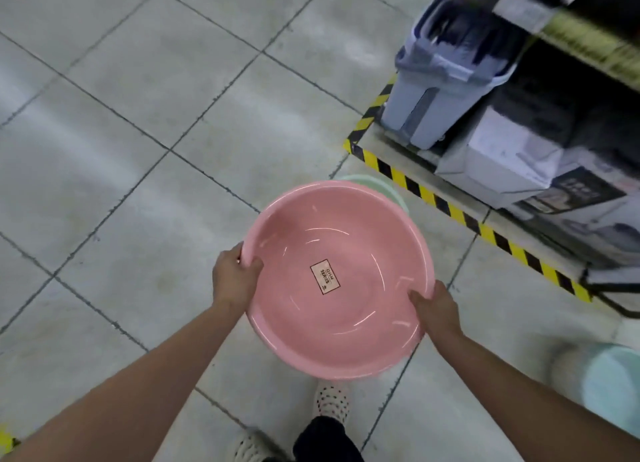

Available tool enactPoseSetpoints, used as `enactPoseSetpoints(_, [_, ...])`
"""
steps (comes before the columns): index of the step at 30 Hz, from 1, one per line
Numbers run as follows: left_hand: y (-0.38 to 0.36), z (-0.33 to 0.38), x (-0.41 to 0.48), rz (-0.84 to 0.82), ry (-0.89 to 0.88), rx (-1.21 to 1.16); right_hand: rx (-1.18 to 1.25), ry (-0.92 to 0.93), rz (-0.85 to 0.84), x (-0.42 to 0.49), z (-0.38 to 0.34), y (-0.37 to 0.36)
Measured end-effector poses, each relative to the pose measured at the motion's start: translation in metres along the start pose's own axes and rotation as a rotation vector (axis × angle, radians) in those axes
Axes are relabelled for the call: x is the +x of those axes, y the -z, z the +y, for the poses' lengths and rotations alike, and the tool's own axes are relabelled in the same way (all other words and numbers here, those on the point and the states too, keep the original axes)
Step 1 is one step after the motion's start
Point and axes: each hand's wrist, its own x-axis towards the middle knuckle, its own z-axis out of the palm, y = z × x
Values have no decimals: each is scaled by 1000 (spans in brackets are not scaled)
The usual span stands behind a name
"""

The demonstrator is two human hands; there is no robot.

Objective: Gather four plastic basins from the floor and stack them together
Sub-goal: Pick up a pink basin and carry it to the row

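1. One view only: head-worn wide-angle camera, facing forward and steeply down onto the tiled floor [138, 149].
2. Close range: the forearms enter from the bottom edge, and the pink basin [339, 278] sits near the lens at centre frame.
3. The shelf base [519, 184] fills the top-right corner, and a shoe [332, 402] sits at the bottom edge.
4. The periphery is blurred.

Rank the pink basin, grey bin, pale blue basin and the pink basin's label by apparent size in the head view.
1. pink basin, nearest the camera
2. grey bin
3. label
Unranked: pale blue basin, cut off at the frame edge.
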Motion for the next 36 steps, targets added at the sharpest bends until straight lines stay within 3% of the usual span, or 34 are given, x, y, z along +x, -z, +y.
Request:
enactPoseSetpoints(5, [-26, 68, 45, -83, -37, 30, 126, -65, 22, 36, -29, 38])
enactPoseSetpoints(10, [-71, 89, 103, -153, -33, 27, 181, -119, 81, 87, -32, 35])
enactPoseSetpoints(17, [-157, 63, 182, -188, 158, -67, 217, -164, 173, 167, -13, -3])
enactPoseSetpoints(27, [-261, -7, 260, -203, 80, 70, 240, -241, 185, 279, 56, -72])
enactPoseSetpoints(36, [-312, -51, 295, -258, 77, 156, 339, -236, 143, 324, 119, -114])
